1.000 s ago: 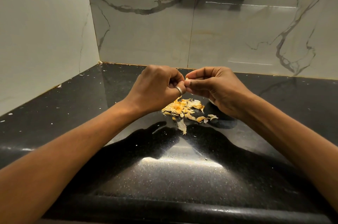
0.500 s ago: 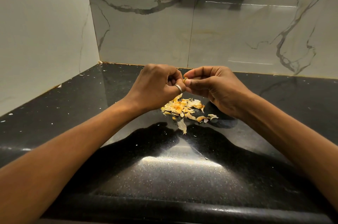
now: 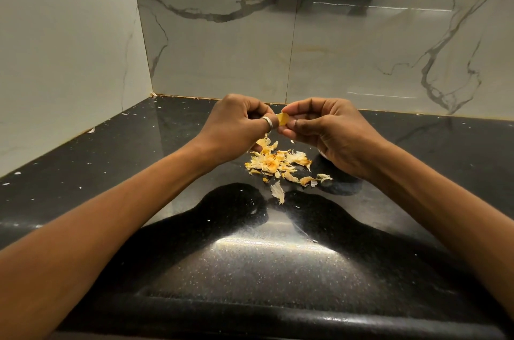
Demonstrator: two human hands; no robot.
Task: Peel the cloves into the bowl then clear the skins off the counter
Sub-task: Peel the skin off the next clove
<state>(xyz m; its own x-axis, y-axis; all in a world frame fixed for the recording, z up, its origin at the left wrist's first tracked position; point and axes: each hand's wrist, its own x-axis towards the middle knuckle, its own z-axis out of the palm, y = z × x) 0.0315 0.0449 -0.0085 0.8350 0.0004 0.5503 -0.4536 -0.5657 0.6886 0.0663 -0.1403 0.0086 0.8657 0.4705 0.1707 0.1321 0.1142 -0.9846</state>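
Clove [image 3: 283,119]: one, held above the skins.
Left hand [image 3: 239,124]: fingers curled, pinching the clove; one ring [image 3: 268,122].
Right hand [image 3: 329,131]: fingertips clamped on the clove.
Skins [image 3: 278,163]: one loose pile on the black counter [image 3: 250,256]; one flake apart.

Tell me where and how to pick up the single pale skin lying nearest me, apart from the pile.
Probably pinch the single skin across its narrow width, at the middle, from straight above: it lies flat and thin on the counter, offering no raised side.
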